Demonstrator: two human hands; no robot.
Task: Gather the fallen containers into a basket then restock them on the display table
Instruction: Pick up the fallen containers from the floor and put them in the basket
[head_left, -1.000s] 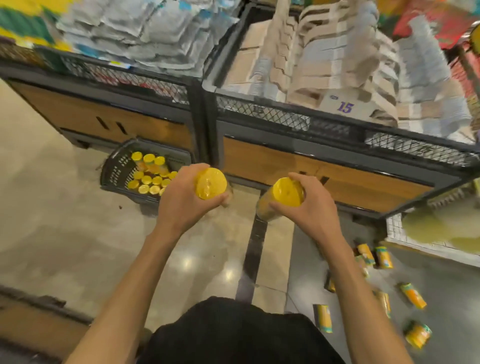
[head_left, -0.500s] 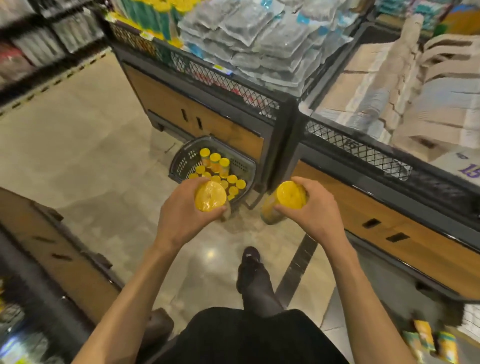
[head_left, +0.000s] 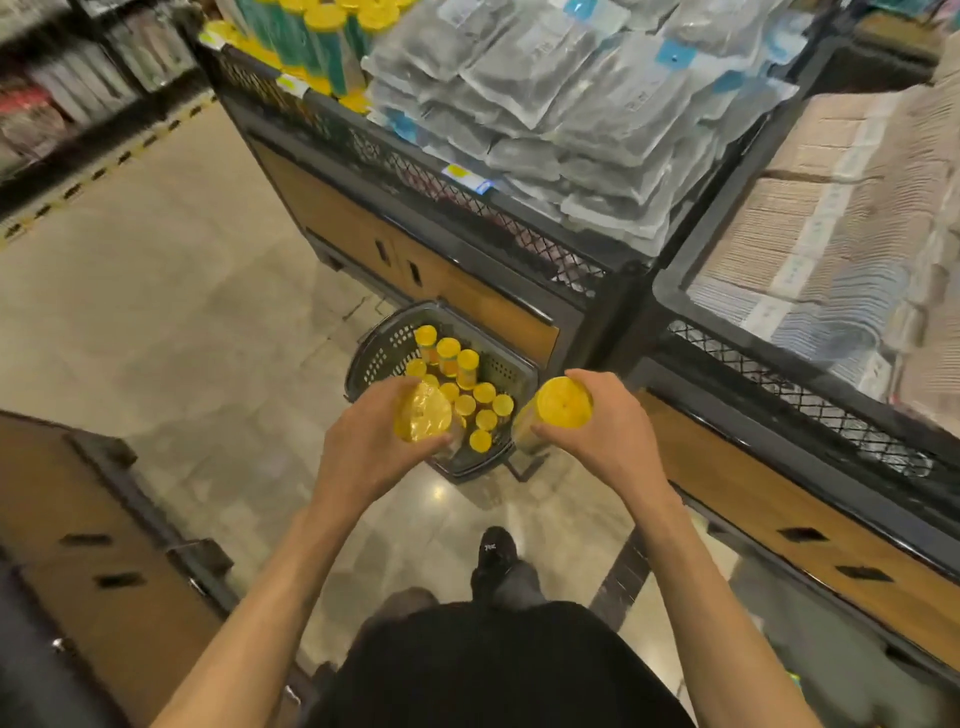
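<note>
A dark plastic basket (head_left: 387, 353) sits on the floor against the display table's base, holding several upright yellow-lidded containers (head_left: 448, 347). My left hand (head_left: 371, 447) grips one yellow-lidded container (head_left: 423, 413) just above the basket's near left rim. My right hand (head_left: 610, 431) grips another container (head_left: 558, 408) by its side, at the basket's right edge. More containers of the same kind (head_left: 322, 36) stand on the display table's far left corner.
The display table (head_left: 415, 254) with mesh rim and wood panels carries grey packets (head_left: 561, 104); a second bin (head_left: 831, 208) holds tan packs. A dark wooden fixture (head_left: 93, 551) stands at my left. My shoe (head_left: 496, 553) is on the tiled floor behind the basket.
My view has swung left and I have stepped closer to the basket. Both hands, still holding their containers, now hover at its rim. The fallen containers on the right have left the view.
</note>
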